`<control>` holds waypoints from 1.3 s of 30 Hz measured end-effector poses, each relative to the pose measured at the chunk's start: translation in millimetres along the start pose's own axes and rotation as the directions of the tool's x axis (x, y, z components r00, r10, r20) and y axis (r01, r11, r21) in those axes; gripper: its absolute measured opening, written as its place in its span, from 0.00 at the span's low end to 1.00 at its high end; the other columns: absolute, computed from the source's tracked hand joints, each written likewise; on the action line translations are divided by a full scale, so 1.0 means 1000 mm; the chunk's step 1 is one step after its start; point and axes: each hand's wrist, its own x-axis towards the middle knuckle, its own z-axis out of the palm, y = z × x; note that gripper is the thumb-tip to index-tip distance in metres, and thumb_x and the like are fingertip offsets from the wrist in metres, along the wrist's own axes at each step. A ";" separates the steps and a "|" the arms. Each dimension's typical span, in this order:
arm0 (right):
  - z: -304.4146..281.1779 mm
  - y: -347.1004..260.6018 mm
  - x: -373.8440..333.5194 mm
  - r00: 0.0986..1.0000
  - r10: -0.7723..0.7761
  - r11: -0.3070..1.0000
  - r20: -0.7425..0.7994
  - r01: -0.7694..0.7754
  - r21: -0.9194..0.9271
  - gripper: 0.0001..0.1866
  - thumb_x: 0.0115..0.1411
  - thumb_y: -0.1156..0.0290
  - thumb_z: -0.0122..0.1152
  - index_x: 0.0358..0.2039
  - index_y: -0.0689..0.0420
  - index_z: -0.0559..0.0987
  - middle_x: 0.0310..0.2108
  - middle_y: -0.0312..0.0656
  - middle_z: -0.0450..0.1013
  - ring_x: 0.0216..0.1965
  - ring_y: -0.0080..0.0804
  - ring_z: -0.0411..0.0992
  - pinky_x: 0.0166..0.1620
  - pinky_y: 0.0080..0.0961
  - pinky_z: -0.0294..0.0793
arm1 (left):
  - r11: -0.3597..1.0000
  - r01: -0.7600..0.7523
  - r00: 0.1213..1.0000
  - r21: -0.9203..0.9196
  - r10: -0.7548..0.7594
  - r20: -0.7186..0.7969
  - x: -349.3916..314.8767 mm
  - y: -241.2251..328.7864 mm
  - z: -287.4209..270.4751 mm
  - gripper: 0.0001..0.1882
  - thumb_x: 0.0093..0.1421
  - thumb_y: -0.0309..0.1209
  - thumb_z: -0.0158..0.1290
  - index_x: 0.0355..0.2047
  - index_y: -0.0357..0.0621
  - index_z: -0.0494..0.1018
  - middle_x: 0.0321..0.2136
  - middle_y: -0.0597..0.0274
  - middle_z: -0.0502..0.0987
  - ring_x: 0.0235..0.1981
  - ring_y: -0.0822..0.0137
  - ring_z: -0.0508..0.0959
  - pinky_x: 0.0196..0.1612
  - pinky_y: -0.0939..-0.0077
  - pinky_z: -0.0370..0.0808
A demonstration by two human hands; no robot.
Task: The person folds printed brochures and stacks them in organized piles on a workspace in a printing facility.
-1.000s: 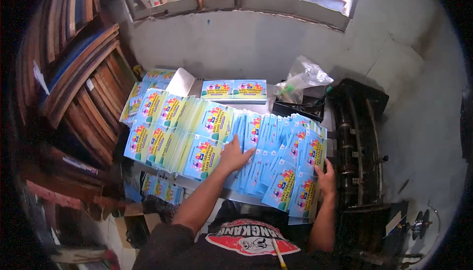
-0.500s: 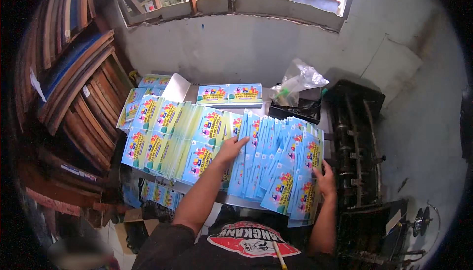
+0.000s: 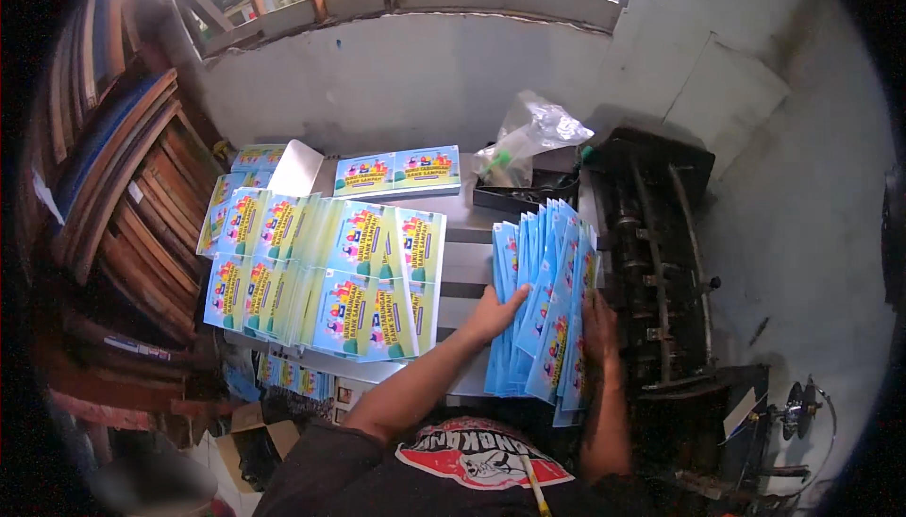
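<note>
while the left hand (image 3: 496, 316) grips the blue cards (image 3: 540, 314) at left, the right hand (image 3: 601, 333) grips their right side. green-edged cards (image 3: 330, 276) lie apart on the bench (image 3: 466, 258).

By the tabletop's (image 3: 462, 286) right edge, the sheets (image 3: 538, 295) hide the palm of the right hand (image 3: 601, 331). At the far right corner, a bag (image 3: 543, 128) covers part of a box (image 3: 500, 199). The view's upper edge cuts the window (image 3: 382, 3); a round shape (image 3: 156, 491) below is blurred.
</note>
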 end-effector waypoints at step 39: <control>-0.051 -0.064 -0.025 0.993 -0.104 0.754 -0.057 0.116 0.647 0.35 0.67 0.40 0.40 0.53 0.61 0.75 0.50 0.47 0.73 0.52 0.36 0.70 0.58 0.34 0.66 | 0.521 -0.495 0.607 0.695 -0.366 0.706 -0.040 0.106 -0.060 0.48 0.52 0.53 0.63 0.66 0.45 0.55 0.54 0.43 0.72 0.55 0.52 0.73 0.59 0.62 0.66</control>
